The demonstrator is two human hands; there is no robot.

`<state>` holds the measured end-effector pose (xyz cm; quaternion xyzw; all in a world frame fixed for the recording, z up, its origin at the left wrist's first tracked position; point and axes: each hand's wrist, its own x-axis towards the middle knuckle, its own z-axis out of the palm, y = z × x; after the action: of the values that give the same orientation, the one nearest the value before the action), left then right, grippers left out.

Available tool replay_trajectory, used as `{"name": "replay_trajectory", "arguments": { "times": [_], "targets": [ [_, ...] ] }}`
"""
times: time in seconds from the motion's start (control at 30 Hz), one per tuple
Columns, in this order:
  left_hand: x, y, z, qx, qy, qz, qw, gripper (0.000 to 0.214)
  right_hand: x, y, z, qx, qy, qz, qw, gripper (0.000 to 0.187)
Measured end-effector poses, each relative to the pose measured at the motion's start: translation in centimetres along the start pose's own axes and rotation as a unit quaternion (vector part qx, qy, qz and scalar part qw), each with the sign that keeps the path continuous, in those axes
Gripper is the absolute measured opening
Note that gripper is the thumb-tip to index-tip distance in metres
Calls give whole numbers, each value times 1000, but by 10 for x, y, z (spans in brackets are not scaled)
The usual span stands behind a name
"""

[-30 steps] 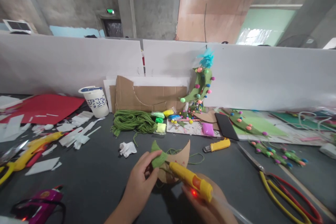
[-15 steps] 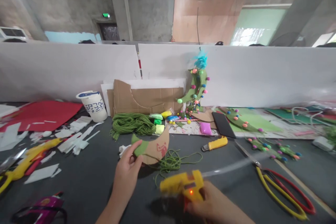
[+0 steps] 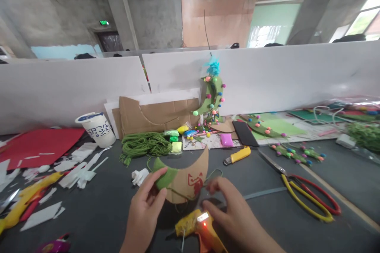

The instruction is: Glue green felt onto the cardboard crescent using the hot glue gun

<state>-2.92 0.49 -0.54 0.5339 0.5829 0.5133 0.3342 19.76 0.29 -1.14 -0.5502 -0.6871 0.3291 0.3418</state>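
My left hand grips the left end of a brown cardboard crescent, fingers behind and thumb in front. Green yarn covers that end, and a red mark shows on the bare cardboard. A strand of yarn runs along the lower edge. Close to the crescent's right side, my right hand is open, thumb and forefinger apart, with nothing visible in it. Below it the yellow glue gun, its red light lit, rests on the dark table with a clear glue stick extending to the right.
A bundle of green yarn lies behind, near a white cup. On the right are a yellow utility knife, large scissors and a black phone. A decorated green crescent stands at the back; paper scraps litter the left.
My right hand has let go of the glue gun, which now lies on the table, and has moved up beside the crescent. The crescent has come slightly right in my left hand. The view has shifted.
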Motion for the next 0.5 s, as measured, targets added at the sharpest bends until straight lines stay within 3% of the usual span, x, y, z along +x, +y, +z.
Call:
{"name": "replay_trajectory", "arguments": {
  "times": [0.07, 0.13, 0.23, 0.3, 0.4, 0.5],
  "targets": [
    [-5, 2, 1, -1, 1, 17, 1000, 35, 3, 4, 6, 183, -19, 1, 983, 30],
    [-7, 3, 0, 1, 14, 27, 1000, 34, 4, 5, 14, 324, -75, 9, 943, 39],
    [-7, 5, -3, 21, 26, 45, 998, 32, 0, 2, 22, 403, -127, 33, 906, 42],
    [-6, 7, -8, 44, 42, 63, 996, 31, -3, -2, 20, 371, -140, 42, 917, 35],
    [0, 10, -16, 82, 72, 66, 992, 33, -1, -5, 4, 222, -109, 36, 968, 17],
    [8, 13, -22, 77, 44, 43, 995, 34, 8, -3, -21, 105, -82, -4, 991, 6]
  ]
}}
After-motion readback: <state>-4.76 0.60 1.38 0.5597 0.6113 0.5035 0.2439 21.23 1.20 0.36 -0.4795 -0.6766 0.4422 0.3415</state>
